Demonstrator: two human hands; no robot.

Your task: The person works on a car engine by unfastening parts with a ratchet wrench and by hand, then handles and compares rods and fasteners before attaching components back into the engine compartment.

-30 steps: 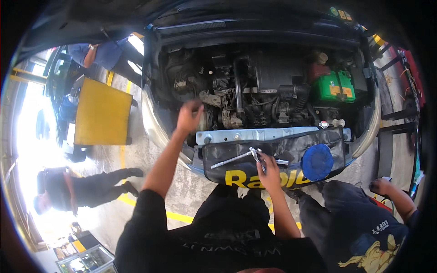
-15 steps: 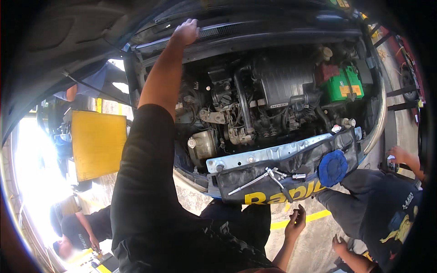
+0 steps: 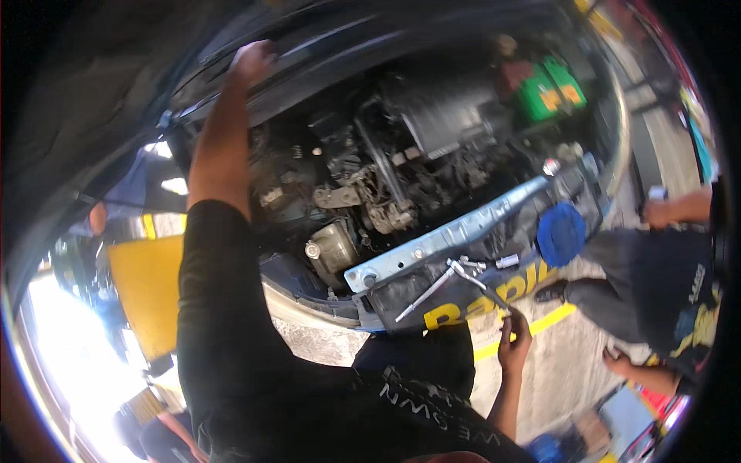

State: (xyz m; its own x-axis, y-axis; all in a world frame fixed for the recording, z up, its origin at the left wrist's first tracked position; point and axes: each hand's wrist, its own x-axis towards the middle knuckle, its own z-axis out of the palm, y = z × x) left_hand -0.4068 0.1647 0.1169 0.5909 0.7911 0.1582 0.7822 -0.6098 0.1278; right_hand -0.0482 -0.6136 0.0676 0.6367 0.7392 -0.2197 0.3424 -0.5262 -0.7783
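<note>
Left hand (image 3: 256, 63): located at the dark cowl panel (image 3: 328, 65) along the rear of the open engine bay; blurred, so finger closure and firm contact cannot be told. Right hand (image 3: 515, 339): bent fingers at the near end of the silver ratchet wrench with dark handle (image 3: 488, 290); whether they pinch it cannot be told.

The wrench lies on the black front cover with yellow lettering (image 3: 459, 292). A long, thin silver metal rod (image 3: 423, 296) slants away leftward from the wrench head. A short silver cylindrical socket (image 3: 507, 261) lies just beside, to the right; farther right sits a round blue fabric-like item (image 3: 561, 235). Behind the cover runs a pale-blue metal crossbar (image 3: 451, 224).
</note>
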